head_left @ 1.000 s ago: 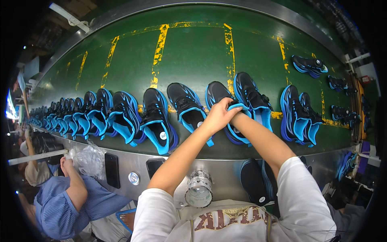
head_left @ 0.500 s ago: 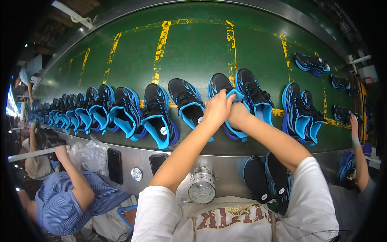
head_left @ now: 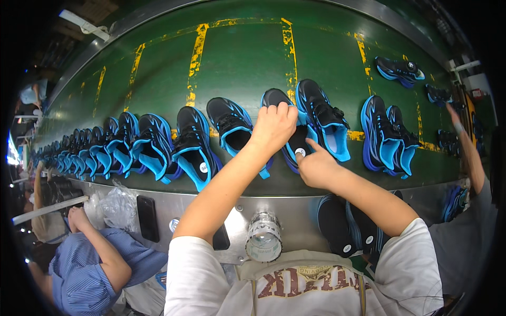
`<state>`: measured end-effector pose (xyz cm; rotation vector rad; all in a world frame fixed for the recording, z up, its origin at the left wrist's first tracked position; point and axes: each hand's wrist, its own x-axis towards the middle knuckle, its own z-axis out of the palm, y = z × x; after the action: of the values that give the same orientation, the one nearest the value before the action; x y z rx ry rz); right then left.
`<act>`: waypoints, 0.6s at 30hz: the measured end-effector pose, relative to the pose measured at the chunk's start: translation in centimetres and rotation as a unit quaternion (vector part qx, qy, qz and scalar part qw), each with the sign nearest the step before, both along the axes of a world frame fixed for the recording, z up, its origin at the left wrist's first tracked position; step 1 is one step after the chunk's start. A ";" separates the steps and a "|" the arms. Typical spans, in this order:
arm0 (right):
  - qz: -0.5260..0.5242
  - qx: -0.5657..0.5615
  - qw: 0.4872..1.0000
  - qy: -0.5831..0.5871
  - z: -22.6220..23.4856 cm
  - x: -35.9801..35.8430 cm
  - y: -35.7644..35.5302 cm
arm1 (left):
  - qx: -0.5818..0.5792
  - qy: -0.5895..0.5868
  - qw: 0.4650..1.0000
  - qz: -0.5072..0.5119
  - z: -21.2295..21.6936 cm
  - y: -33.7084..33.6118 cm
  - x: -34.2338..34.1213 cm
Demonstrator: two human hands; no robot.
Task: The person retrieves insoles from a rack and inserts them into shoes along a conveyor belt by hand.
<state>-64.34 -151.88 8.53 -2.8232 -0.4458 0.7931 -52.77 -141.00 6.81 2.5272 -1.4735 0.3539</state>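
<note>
A black sneaker with bright blue lining lies on the green belt, its toe pointing away from me. My left hand is closed over the tongue and lacing area of this shoe. At the heel opening is my right hand, its thumb and forefinger apart and the other fingers curled. The thumb touches the black insole inside, beside a round white sticker. Matching sneakers stand close by: one left of my hands and one to the right.
Similar shoes line the belt leftward; a pair stands at right. On the metal ledge are a glass, phones, clear plastic and black insoles. A co-worker in striped blue is at left; another person's arm reaches in at right.
My right hand has drawn back out of the shoe toward its heel, uncovering the insole and sticker. My left hand has turned knuckles up over the tongue. The view has shifted slightly.
</note>
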 end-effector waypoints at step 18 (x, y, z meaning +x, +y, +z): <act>-0.165 0.174 0.908 -0.342 -1.2 -7.2 0.2 | 0.081 -0.044 0.992 -0.092 1.0 0.7 -1.2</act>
<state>-71.53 -151.69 7.33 -2.6366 -0.1520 -0.3373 -53.97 -140.32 7.82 2.4980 -1.8210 0.3306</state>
